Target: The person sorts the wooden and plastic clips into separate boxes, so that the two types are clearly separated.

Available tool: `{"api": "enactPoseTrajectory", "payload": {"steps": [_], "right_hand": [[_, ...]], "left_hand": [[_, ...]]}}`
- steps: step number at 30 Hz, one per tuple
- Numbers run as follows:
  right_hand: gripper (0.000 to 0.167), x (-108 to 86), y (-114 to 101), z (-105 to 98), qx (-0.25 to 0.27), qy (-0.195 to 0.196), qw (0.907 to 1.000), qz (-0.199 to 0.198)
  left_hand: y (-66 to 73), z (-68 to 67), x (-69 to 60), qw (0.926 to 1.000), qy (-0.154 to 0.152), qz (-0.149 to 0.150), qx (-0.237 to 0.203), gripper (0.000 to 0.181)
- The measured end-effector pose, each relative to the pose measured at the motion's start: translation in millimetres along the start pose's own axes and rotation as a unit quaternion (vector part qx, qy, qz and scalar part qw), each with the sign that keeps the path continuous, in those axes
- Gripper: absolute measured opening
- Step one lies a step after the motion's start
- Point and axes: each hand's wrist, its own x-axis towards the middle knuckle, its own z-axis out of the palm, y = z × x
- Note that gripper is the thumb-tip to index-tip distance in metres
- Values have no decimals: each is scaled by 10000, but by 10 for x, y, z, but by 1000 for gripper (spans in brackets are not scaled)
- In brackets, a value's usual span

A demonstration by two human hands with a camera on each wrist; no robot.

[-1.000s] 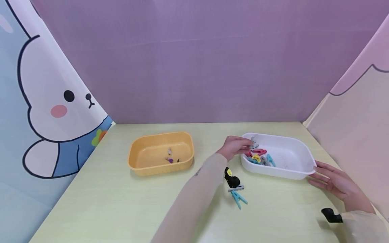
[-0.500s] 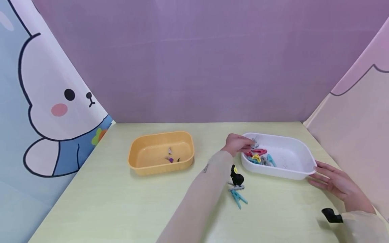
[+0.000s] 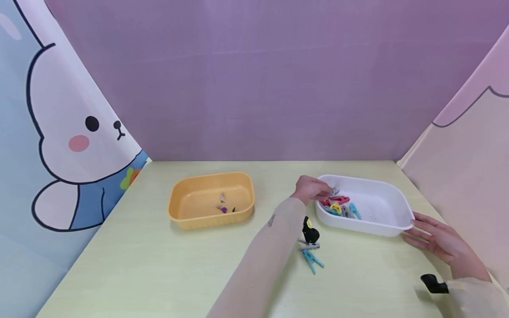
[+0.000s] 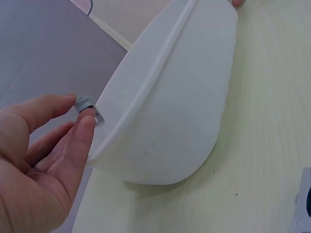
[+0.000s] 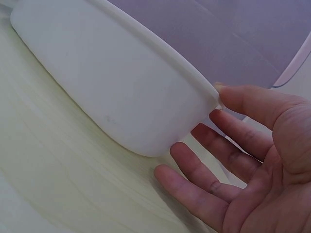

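My left hand [image 3: 312,188] reaches over the left end of the white tray [image 3: 371,227]. Between its thumb and finger it pinches a grey clothespin [image 4: 86,104], partly hidden by the fingertips. Below that hand, inside the tray, lie loose clothespins: a red one [image 3: 339,198], a yellow one [image 3: 336,207], a blue one [image 3: 355,210] and a grey one [image 3: 347,211]. At the tray's opposite end, my right hand [image 3: 441,238] holds the rim lightly between thumb and index finger. Its other fingers spread loosely beside the outer wall.
An orange tray [image 3: 184,224] with a few tiny pieces stands to the left. On the table in front of the white tray lie a blue clothespin [image 3: 312,260] and a grey clothespin [image 3: 309,246]. A purple backdrop [image 3: 254,88] rises behind the table.
My left forearm and wrist have shifted slightly right and forward, while the fingers stay at the tray's left end. The right hand and both trays look unmoved.
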Motion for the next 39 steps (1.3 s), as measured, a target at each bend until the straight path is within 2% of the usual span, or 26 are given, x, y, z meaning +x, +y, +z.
{"api": "enactPoseTrajectory", "payload": {"steps": [13,19,25,32,39], "right_hand": [[47,-12,6,9,89,17,10000,30],[48,-21,10,14,120,-7,9999,10],[48,-22,14,17,127,-11,9999,-20],[48,-14,18,18,-8,42,10000,-75],[49,-2,11,-4,47,-81,9999,-77]], "left_hand": [[-39,-11,36,9998,-194,28,-11,7],[-62,-33,25,9993,-347,90,-39,16],[-99,-93,15,9972,-716,194,-88,25],[-142,-165,14,9923,-1174,312,-229,28],[-147,-275,-40,9852,-1598,514,-333,26]]}}
